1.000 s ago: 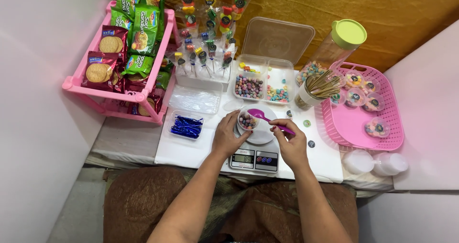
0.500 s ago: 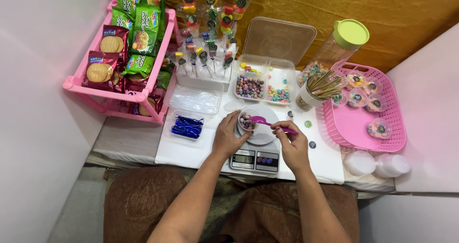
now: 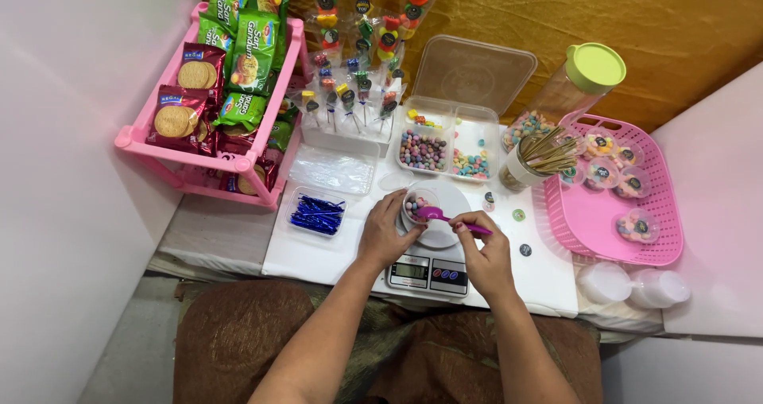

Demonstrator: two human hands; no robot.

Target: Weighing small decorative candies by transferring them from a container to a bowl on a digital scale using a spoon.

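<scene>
My left hand (image 3: 386, 235) grips a small clear cup (image 3: 419, 205) with coloured candies in it, held over the white pan of a digital kitchen scale (image 3: 429, 273). My right hand (image 3: 486, 251) pinches the handle of a magenta plastic spoon (image 3: 446, 217), whose bowl rests at the cup's rim. Just beyond the scale stands an open divided clear box of coloured candies (image 3: 445, 148).
A pink rack of biscuit packets (image 3: 213, 94) stands at the left, candy skewers (image 3: 358, 62) at the back, a tray of blue twist ties (image 3: 316, 213) beside my left hand. A jar of wooden skewers (image 3: 534, 161), a green-lidded jar (image 3: 579, 86), a pink basket of filled cups (image 3: 616, 193) and stacked empty cups (image 3: 632, 285) sit right.
The spoon has shifted slightly at the cup; both hands stay over the scale in nearly the same place.
</scene>
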